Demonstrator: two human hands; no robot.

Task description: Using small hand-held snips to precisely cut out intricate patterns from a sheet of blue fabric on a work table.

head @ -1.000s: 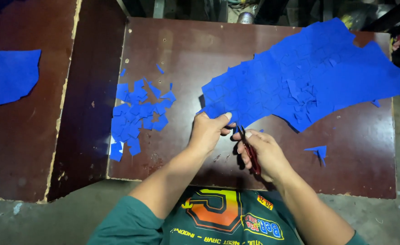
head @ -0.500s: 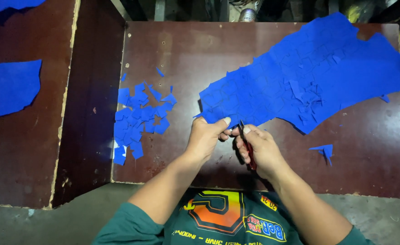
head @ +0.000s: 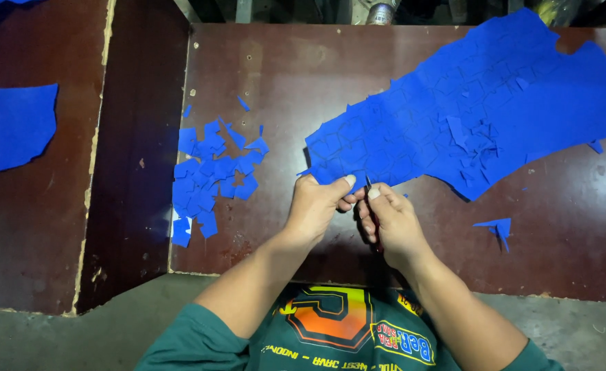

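- My left hand (head: 316, 206) has its grip clenched on the near edge of the big blue sheet (head: 467, 117), thumb on top, pinching the ragged lower-left corner.
- My right hand (head: 389, 220) is closed around a pair of scissors (head: 370, 189); only the dark blade tip shows above my fingers, and it meets the sheet's edge just beside my left thumb.
- The blue sheet lies flat across the right and far part of the brown counter (head: 282, 75), its near edge jagged with cut notches and loose flaps.
- A pile of small blue cut pieces (head: 210, 175) sits on the counter to the left of my left hand, apart from the sheet.
- One loose blue scrap (head: 498, 227) lies to the right of my right hand.
- Another blue sheet (head: 7, 127) rests on a separate board at far left.
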